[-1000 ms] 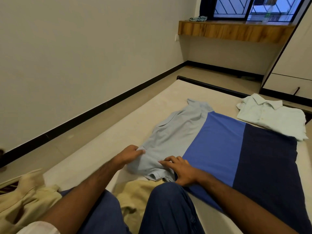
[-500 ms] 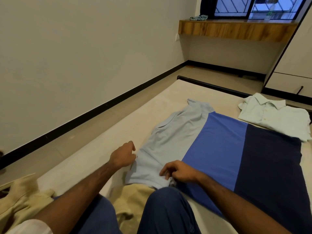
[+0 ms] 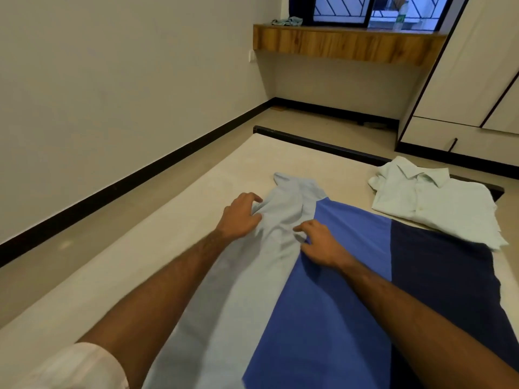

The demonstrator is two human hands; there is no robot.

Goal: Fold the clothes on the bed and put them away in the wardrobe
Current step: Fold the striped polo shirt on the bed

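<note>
Reaching forward over the bed (image 3: pixel 179 220), I had both arms stretched out across the colour-block polo shirt (image 3: pixel 323 290), which lay flat on the beige sheet with its pale grey-blue band to my left, a bright blue band in the middle and a navy band to my right. My left hand (image 3: pixel 238 217) sat at the shirt's left edge near the collar end, its fingers curled round a bunched fold of the pale fabric. My right hand (image 3: pixel 320 242) rested just beside it, on the seam where the pale band met the bright blue, its fingertips bent and pinching a small ridge of cloth. Between my two hands the pale fabric was gathered into creases. A mint-green button-up shirt (image 3: pixel 432 203) lay loosely folded on the bed beyond the navy band, touching its far edge. Past the foot of the bed stood the white wardrobe (image 3: pixel 477 66), with a wooden shelf (image 3: pixel 345 43) under the window to its left.
</note>
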